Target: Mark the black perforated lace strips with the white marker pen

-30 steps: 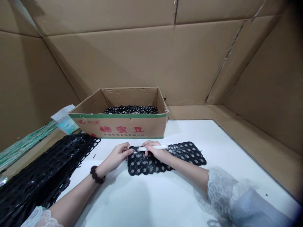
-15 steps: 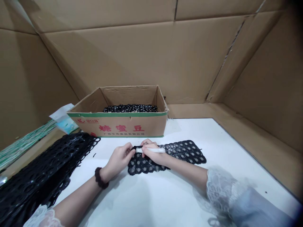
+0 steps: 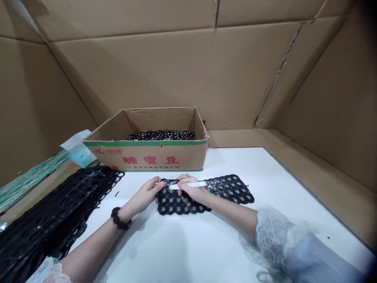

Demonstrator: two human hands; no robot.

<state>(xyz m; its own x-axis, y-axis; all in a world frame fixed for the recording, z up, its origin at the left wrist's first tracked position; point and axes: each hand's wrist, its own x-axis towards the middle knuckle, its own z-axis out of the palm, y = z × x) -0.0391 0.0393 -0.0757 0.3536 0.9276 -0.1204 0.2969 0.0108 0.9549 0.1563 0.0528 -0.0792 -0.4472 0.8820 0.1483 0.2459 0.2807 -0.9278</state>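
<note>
A black rubbery sheet (image 3: pixel 179 205) with rows of round grey discs lies on the white table before me. My left hand (image 3: pixel 149 193) pinches its upper left corner, thumb on top and fingers partly hidden beneath. In my right hand (image 3: pixel 190 190) is a white pen-like tool (image 3: pixel 193 184), held as one holds a pen. Its tip points left, over the top row of discs near my left thumb. My right forearm crosses over the middle of the sheet and hides part of it.
Behind the sheet stands an open cardboard box (image 3: pixel 147 157) holding more black ringed pieces (image 3: pixel 161 136). At left lies a pile of black perforated sheets (image 3: pixel 50 204), beside green-white strips (image 3: pixel 32 179) and a plastic packet (image 3: pixel 79 151). Cardboard walls (image 3: pixel 153 70) surround the table (image 3: pixel 141 251).
My left hand has shifted slightly left, uncovering discs at the sheet's upper left corner. The pen-like tool has tilted, its tip still on the left and its rear end higher.
</note>
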